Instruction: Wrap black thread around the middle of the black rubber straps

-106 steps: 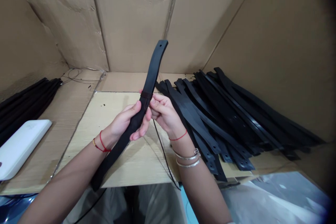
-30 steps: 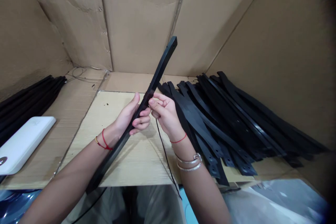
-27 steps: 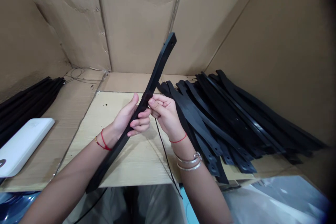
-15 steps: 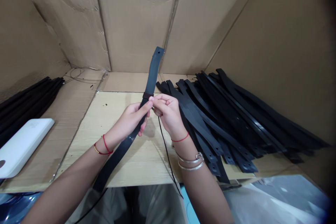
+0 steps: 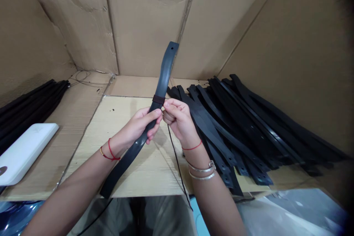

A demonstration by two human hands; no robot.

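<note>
My left hand (image 5: 138, 127) is wrapped round the middle of a long black strap (image 5: 165, 72) that slants up from the lower left, its holed tip raised toward the back wall. A dark red band (image 5: 158, 99) circles the strap just above my fingers. Beside the strap, my right hand (image 5: 178, 121) is closed in a pinch right under the band. A thin black cord (image 5: 177, 162) hangs down from that pinch toward the table's front edge.
A pile of several black straps (image 5: 243, 121) fans across the right of the pale board (image 5: 124, 114). More straps (image 5: 27, 105) lie at the far left, with a white flat device (image 5: 24, 151) in front of them. Cardboard walls (image 5: 146, 25) enclose the back and sides.
The strap has turned from edge-on to flat side facing me, and its tip has dipped and risen again. Both hands stay at the band; my right hand has closed more tightly.
</note>
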